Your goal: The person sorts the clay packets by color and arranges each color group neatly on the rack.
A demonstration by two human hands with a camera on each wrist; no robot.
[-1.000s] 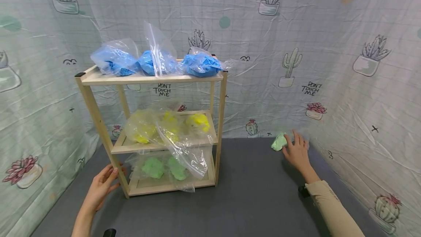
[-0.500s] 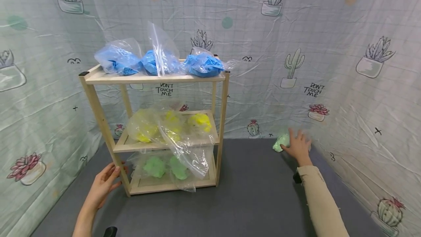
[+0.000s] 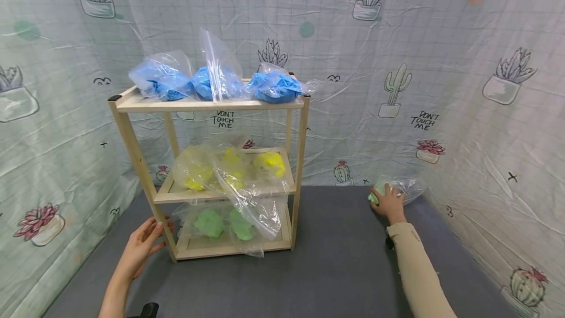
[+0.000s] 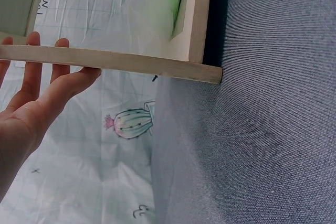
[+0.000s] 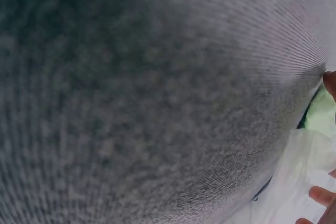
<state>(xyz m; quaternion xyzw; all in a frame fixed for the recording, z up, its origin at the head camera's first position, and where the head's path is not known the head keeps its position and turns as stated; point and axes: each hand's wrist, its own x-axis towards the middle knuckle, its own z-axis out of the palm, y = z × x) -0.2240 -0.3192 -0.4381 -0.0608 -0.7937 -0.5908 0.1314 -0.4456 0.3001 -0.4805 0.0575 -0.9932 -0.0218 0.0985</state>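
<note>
At the left, my left hand point(image 3: 138, 249) holds the front left post point(image 4: 121, 62) of a wooden shelf rack point(image 3: 212, 107), thumb on one side and fingers reaching behind. Out at the far right, my right hand point(image 3: 390, 205) lies over a clear plastic bag point(image 3: 408, 188) with pale green filling point(image 3: 375, 196), its fingers spread across it. In the right wrist view the thumb and a few fingertips point(image 5: 320, 195) show beside the green bag point(image 5: 320, 114); the rest of that hand is cut off.
Bags with blue contents point(image 3: 273, 87) line the top shelf. Yellow-filled bags point(image 3: 269, 163) occupy the middle one, and two green-filled bags point(image 3: 209, 223) the bottom. One clear bag droops over the middle shelf's front. A cactus-print curtain point(image 3: 353, 87) surrounds the dark grey table point(image 3: 335, 259).
My right hand has moved left and down onto the green bag from its right side. The left hand stays on the post. The view has shifted slightly.
</note>
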